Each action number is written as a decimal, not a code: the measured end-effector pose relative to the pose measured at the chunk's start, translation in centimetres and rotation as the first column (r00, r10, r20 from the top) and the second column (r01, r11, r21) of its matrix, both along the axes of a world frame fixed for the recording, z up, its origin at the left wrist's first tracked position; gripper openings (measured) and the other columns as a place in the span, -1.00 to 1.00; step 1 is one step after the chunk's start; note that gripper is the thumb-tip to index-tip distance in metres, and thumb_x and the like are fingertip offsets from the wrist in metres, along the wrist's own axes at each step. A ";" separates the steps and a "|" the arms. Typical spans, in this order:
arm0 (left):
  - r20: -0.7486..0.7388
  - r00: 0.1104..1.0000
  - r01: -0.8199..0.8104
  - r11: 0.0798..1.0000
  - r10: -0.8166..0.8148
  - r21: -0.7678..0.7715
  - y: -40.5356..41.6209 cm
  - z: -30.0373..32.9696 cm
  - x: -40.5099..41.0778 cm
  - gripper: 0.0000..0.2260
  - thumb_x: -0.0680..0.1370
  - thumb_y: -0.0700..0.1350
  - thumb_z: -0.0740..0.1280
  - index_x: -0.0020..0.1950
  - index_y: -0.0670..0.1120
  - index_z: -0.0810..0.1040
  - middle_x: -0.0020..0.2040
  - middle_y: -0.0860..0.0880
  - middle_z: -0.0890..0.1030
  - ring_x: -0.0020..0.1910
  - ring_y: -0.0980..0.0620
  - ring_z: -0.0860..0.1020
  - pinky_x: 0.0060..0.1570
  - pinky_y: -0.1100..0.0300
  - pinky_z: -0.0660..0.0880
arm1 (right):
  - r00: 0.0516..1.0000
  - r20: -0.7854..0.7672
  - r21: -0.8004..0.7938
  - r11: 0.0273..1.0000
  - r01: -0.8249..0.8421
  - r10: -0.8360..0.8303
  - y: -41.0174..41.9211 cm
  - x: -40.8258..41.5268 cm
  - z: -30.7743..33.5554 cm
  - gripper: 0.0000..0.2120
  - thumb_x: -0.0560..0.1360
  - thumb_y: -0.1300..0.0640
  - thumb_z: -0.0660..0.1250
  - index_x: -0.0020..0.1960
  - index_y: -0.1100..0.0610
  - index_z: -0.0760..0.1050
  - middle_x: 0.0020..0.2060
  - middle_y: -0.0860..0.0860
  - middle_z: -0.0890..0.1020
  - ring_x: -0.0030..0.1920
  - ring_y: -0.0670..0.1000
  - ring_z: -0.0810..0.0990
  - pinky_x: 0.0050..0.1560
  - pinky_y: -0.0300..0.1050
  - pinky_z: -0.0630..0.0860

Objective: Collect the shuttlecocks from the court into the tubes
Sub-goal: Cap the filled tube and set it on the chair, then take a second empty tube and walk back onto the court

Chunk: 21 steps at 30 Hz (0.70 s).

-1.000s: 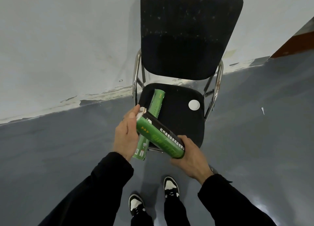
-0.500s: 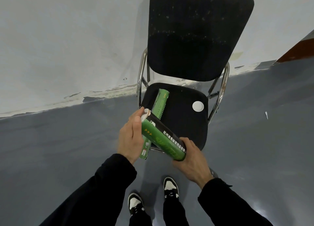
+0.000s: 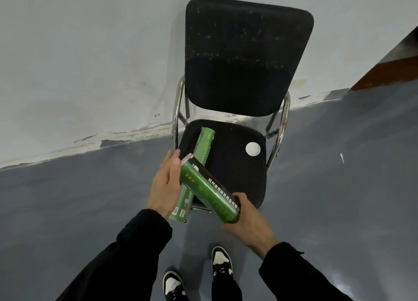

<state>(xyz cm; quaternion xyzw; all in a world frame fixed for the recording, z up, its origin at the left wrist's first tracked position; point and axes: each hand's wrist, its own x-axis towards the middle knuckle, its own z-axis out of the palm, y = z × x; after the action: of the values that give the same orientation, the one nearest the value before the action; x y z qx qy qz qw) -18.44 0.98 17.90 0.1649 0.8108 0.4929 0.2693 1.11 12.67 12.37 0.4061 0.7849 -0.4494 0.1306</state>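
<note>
The left hand covered the top end of the held green tube, so its opening could not be seen. That tube and hand hid the middle of the second green tube lying on the chair. The right hand's fingers were out of sight beneath the held tube. Both shoes were partly hidden.

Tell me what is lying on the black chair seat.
On the black chair seat lie a green cardboard tube and a round white cap. The held tube hides the lying tube's middle.
</note>
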 end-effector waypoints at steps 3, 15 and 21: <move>-0.010 0.997 -0.075 0.997 0.075 -0.032 -0.1 -1.3 0.2 -0.51 0.71 0.17 -0.03 0.62 0.08 0.22 0.63 0.15 0.15 0.57 0.29 0.08 0.46 0.34 0.01 | 0.987 0.029 -0.135 0.978 0.162 -0.159 1.4 -0.3 -0.3 -0.30 0.27 -0.11 0.54 0.23 -0.16 0.18 -0.03 -0.13 0.59 -0.10 -0.04 0.65 -0.02 0.00 0.62; 0.138 0.988 0.124 0.911 -0.075 -0.394 -2.2 -11.9 2.2 -0.48 0.69 0.05 0.22 0.62 -0.05 0.24 0.65 -0.11 0.15 0.63 -0.05 0.09 0.55 0.02 0.09 | 0.641 0.095 -0.498 0.522 0.693 -0.761 6.6 -8.6 -11.9 -0.41 0.39 -0.07 0.58 0.29 0.12 0.43 0.09 0.07 0.65 0.05 0.10 0.66 0.19 0.11 0.62; 0.133 0.987 0.151 0.846 -0.095 -0.511 -1.8 -18.8 0.3 -0.30 0.61 0.09 0.36 0.66 -0.04 0.12 0.63 -0.12 0.17 0.58 -0.13 0.22 0.54 -0.05 0.23 | 0.683 -0.024 -0.270 0.663 0.698 -0.730 7.9 -11.8 -16.7 -0.39 0.38 -0.17 0.55 0.30 0.06 0.44 0.00 -0.08 0.63 0.01 0.01 0.63 0.13 -0.01 0.59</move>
<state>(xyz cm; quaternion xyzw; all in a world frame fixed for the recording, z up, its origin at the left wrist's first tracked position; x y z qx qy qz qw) -18.13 -0.81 -0.88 0.1123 0.8864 0.2453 0.3761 -10.65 20.54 -4.29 0.6325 0.5089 -0.5808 -0.0601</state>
